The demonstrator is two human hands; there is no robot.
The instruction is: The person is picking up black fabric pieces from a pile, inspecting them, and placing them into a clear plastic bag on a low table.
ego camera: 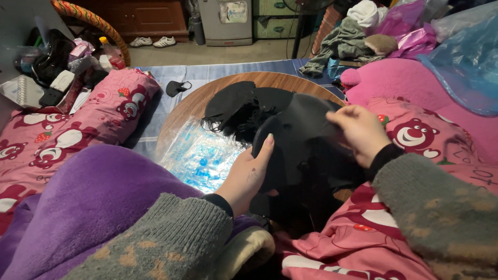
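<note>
Both my hands hold a flat black fabric piece above a round wooden table. My left hand supports its left edge from below, thumb up along the rim. At the upper right edge, my right hand pinches the piece between its fingers. More black fabric pieces with dangling threads lie heaped on the table behind it. A clear plastic bag with blue print is spread on the table by my left hand.
A pink bear-print pillow lies left, and a purple blanket covers my lap. A single black piece rests on the blue striped mat. Clutter, bottles and a notebook sit far left; clothes and plastic bags pile at the right.
</note>
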